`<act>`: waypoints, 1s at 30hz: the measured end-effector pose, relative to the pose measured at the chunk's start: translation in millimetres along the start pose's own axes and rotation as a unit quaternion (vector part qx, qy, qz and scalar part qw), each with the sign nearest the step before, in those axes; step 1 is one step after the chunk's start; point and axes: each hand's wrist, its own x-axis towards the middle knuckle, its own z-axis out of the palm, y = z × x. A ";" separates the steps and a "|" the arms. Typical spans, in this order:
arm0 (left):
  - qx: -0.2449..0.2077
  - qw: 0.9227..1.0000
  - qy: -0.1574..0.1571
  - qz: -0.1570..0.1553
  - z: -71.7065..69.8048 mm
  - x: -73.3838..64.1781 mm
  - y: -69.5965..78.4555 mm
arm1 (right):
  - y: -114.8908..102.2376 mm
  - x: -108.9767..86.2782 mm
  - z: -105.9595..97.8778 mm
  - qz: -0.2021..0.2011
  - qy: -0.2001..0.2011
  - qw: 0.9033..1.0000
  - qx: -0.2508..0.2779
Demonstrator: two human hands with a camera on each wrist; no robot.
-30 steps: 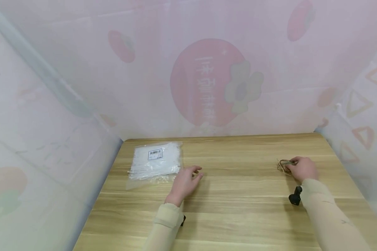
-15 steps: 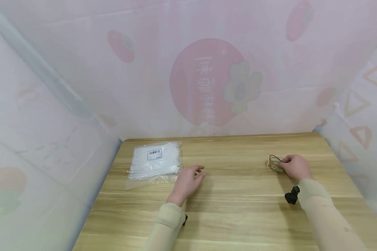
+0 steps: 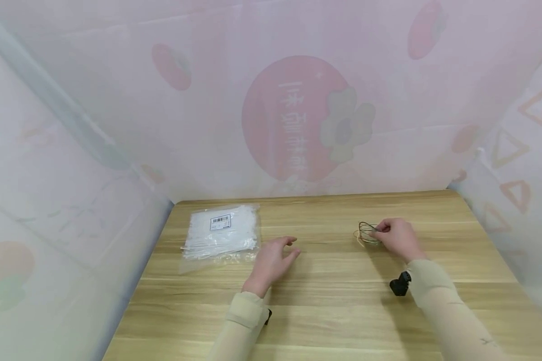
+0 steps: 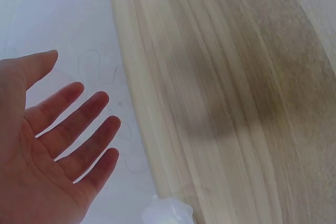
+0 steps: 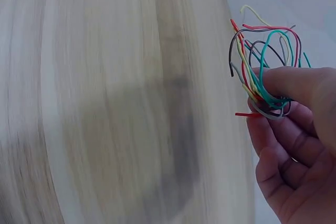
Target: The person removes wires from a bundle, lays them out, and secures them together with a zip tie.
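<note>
Wires (image 5: 262, 97), many-coloured, looped into a loose coil with no clear long axis: pinched between thumb and fingers of the right hand (image 3: 396, 239), well to the right of the bag (image 3: 226, 234), loops jutting from the fingertips toward it, apparently raised over the surface (image 3: 334, 301). Nothing in the left hand (image 3: 272, 259), spread beside the bag's right edge (cannot tell whether touching), between bag and wires, much nearer the bag.

Wires (image 5: 262, 92) partly hidden behind the right hand (image 5: 300, 143)
</note>
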 end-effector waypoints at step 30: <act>-0.054 0.992 -0.105 0.041 9.2 1.3 38.2 | -89.7 -21.3 91.6 -0.202 -0.051 0.977 -0.052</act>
